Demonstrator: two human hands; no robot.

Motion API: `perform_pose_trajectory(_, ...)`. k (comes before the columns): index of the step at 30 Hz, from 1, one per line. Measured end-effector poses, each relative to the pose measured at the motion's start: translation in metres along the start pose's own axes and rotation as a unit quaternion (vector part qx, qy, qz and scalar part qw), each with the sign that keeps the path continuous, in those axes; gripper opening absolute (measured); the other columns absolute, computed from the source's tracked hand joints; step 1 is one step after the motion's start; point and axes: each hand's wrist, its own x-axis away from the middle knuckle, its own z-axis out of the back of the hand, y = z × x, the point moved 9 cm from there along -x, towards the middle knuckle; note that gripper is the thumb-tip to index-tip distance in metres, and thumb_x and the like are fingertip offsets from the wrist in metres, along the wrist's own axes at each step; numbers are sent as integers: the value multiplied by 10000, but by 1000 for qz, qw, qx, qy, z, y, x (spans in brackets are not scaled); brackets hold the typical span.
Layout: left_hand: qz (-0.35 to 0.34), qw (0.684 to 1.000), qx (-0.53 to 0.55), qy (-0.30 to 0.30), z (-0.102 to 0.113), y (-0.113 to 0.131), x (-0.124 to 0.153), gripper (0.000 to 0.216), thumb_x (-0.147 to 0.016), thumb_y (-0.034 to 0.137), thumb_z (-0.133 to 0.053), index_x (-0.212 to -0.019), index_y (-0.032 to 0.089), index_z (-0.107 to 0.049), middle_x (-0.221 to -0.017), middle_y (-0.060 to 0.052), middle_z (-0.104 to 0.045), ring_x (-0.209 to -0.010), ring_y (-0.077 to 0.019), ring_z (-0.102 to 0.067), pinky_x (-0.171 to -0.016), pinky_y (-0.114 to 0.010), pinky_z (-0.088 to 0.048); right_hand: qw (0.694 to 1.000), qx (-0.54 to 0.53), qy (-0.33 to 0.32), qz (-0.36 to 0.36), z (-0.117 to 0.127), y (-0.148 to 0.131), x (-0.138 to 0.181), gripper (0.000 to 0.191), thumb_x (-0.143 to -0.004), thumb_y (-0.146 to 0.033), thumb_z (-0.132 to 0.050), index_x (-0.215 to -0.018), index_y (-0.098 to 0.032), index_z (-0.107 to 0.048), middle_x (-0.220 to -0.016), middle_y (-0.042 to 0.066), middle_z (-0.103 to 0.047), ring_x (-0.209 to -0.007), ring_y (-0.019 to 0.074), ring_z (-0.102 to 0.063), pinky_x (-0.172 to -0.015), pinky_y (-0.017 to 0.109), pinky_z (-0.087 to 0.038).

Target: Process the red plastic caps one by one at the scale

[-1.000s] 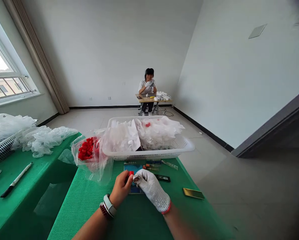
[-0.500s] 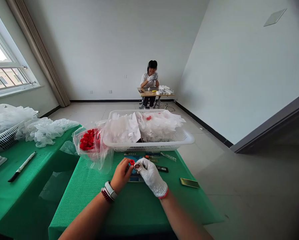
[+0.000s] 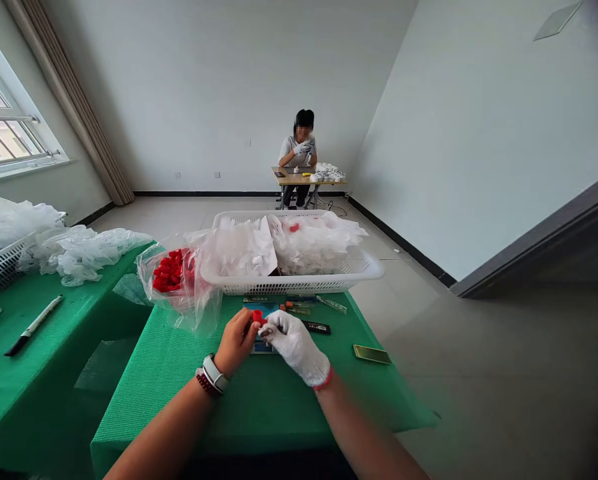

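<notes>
My bare left hand [image 3: 236, 341], with a watch and beaded bracelet at the wrist, is closed on a small red plastic cap [image 3: 257, 316]. The cap's round opening faces up. On its right side, my right hand [image 3: 296, 347], in a white knit glove, has its fingers pinched together against the cap's edge. A dark stain shows at the glove's fingertips. Below and behind both hands lies a blue printed sheet or mat [image 3: 265, 347], partly hidden by them. A clear plastic bag [image 3: 199, 313] of red caps [image 3: 171, 270] stands beyond my left hand.
Behind my hands, a white basket [image 3: 299, 287] holds heaped clear bags. Small tubes [image 3: 331, 304], a black label strip [image 3: 317, 327] and a yellow-green rectangular piece [image 3: 371, 354] lie rightward. On the left table are a marker [image 3: 33, 325] and plastic bags [image 3: 86, 250]. A person [image 3: 299, 150] sits at a far desk.
My gloved fingers have closed in on the red cap and turned, so the round brownish patch at their tips shows less. The whole view has shifted slightly.
</notes>
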Motion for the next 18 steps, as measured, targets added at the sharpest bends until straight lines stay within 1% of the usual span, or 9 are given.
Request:
perform_pose_trajectory(2,-14,1000,10,-22,-4,5,1,240,-952,343,-424,-998,164,-576,-819,-33,-559,-678,-140,-486,-637,-247,-384,992,-105,-7,-69,-1,18,1,323,-835,-498,-619,-792,-200,-502,-688,-8,-562,-572,119,-505,-556,258,-424)
perform_pose_trajectory(3,-16,999,13,-32,-5,6,1,235,-948,336,-433,-1032,167,-574,-836,-36,-568,-681,-139,-491,-642,-245,-388,987,-136,-9,-89,-2,23,2,337,-831,-513,-616,-799,-202,-488,-677,-15,-551,-550,113,-495,-539,253,-416)
perform_pose_trajectory(5,-12,999,22,-42,-7,7,2,231,-948,334,-437,-1035,170,-574,-828,-31,-579,-680,-137,-496,-642,-241,-388,988,-130,0,-88,-1,25,3,336,-842,-517,-596,-799,-204,-481,-662,-22,-532,-546,111,-481,-541,254,-414)
perform_pose_trajectory(6,-2,999,26,-39,-7,6,2,230,-951,341,-432,-1010,170,-575,-806,-25,-579,-673,-136,-496,-636,-238,-382,993,-93,9,-66,1,20,3,322,-856,-503,-583,-793,-202,-489,-667,-18,-533,-567,116,-484,-560,259,-420)
perform_pose_trajectory(8,27,999,18,-19,-6,0,3,260,-962,366,-405,-899,170,-564,-724,-6,-550,-634,-132,-472,-605,-236,-353,999,24,31,9,5,3,3,286,-883,-461,-561,-775,-200,-516,-702,2,-553,-633,135,-501,-624,280,-435)
perform_pose_trajectory(11,68,997,-24,14,-5,-9,5,372,-982,393,-324,-709,186,-471,-619,21,-454,-565,-123,-403,-559,-243,-290,973,188,55,119,3,-24,7,248,-887,-401,-565,-732,-208,-542,-755,37,-593,-731,174,-528,-730,325,-440)
perform_pose_trajectory(13,75,996,-40,22,-5,-10,5,400,-986,390,-289,-665,194,-426,-593,26,-424,-540,-121,-384,-545,-249,-266,963,223,60,142,1,-32,9,235,-879,-383,-576,-720,-214,-546,-763,45,-606,-746,185,-536,-752,337,-440)
perform_pose_trajectory(15,65,997,-47,23,-4,-7,5,387,-979,383,-305,-667,195,-437,-591,22,-442,-534,-124,-396,-539,-251,-268,973,188,62,116,3,-28,8,230,-867,-394,-589,-731,-213,-548,-757,38,-605,-721,175,-533,-714,322,-449)
perform_pose_trajectory(18,33,998,-52,18,-2,4,4,287,-959,357,-379,-793,184,-536,-698,-14,-547,-622,-146,-488,-586,-250,-352,998,37,44,12,2,-4,4,283,-857,-463,-582,-754,-209,-514,-698,5,-567,-637,141,-511,-610,280,-450)
